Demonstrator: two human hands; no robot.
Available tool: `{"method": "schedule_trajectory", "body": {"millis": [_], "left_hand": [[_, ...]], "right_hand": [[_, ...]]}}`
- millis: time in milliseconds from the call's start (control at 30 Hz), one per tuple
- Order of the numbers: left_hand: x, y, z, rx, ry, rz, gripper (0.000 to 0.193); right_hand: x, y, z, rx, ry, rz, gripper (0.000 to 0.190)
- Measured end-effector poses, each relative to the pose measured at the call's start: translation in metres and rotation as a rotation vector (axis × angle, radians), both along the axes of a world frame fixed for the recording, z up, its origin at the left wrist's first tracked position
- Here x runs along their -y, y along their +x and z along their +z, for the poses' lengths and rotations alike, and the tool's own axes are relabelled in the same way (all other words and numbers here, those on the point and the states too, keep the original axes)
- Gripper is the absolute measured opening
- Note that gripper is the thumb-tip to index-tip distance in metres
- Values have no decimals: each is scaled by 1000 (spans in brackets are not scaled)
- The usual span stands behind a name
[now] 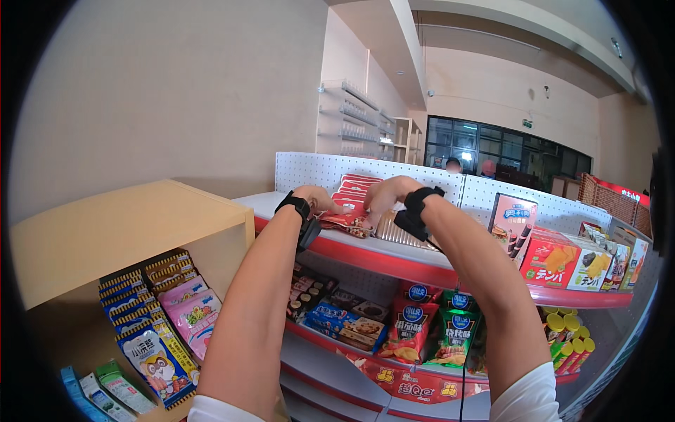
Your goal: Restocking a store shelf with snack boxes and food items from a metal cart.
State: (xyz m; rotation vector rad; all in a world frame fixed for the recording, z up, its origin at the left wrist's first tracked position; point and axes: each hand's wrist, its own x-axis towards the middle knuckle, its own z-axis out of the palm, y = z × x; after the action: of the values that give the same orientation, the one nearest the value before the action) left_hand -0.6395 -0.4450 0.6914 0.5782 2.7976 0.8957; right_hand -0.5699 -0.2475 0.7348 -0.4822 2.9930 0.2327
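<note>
A row of red snack packets (358, 185) stands on the top shelf in front of me, one behind another. The foremost red packet (345, 217), with a picture of small round pieces near its bottom, leans back against the others. My left hand (315, 199) grips its left side, with the fingers lying over the front. On the opposite side, my right hand (389, 194) holds the right edge with the fingers pointing down. Just right of the packet, partly behind my right wrist, is a ribbed clear plastic tray (393, 226). Both wrists wear black straps.
Cracker boxes (551, 256) and a tall pink wafer-stick box (511, 224) stand farther right on the shelf (416, 253). Below are crisp bags (408, 329) and biscuit packs (348, 322). A wooden cabinet (132, 221) with snack bags adjoins at left; a white pegboard (316, 166) rises behind.
</note>
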Motion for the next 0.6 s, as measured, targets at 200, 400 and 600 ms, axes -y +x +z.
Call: {"method": "schedule_trajectory", "body": {"millis": [200,400,600], "left_hand": [[10,-24,-23,-49,117,7,93],[-10,6,-17,-415,-9,251,97],[-8,3,-26,-437,170,242,74]], "right_hand": [[9,11,-21,-129,-101,26,52],[-13,7,-16,-343,-324,-98,42],[-12,21,-14,-652,-395,-148,32]]}}
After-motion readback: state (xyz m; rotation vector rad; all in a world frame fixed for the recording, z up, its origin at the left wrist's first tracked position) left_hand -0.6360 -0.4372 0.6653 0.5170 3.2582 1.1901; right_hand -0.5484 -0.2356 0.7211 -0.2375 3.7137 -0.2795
